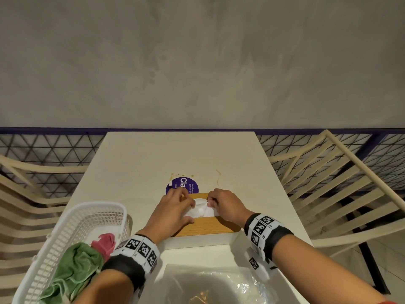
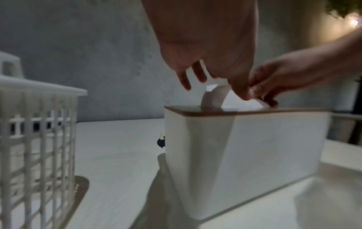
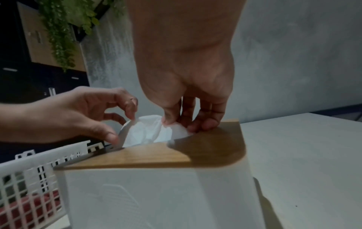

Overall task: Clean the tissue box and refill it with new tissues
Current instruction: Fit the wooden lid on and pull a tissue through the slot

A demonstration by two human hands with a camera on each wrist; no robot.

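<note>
Closest in, a crinkly clear plastic bag (image 1: 219, 284) lies on the pale surface (image 1: 140, 159). Far left there's a white lattice basket (image 1: 72, 229) with soft green cloth (image 1: 74, 270) and pink cloth (image 1: 104, 242). Then the left hand (image 1: 173, 212) and right hand (image 1: 228, 206), each grip pinching the rumpled white tissue (image 3: 149, 130) poking from the slot of the tissue box (image 3: 156, 193), smooth white walls, wood-grain lid, mid-surface.
</note>
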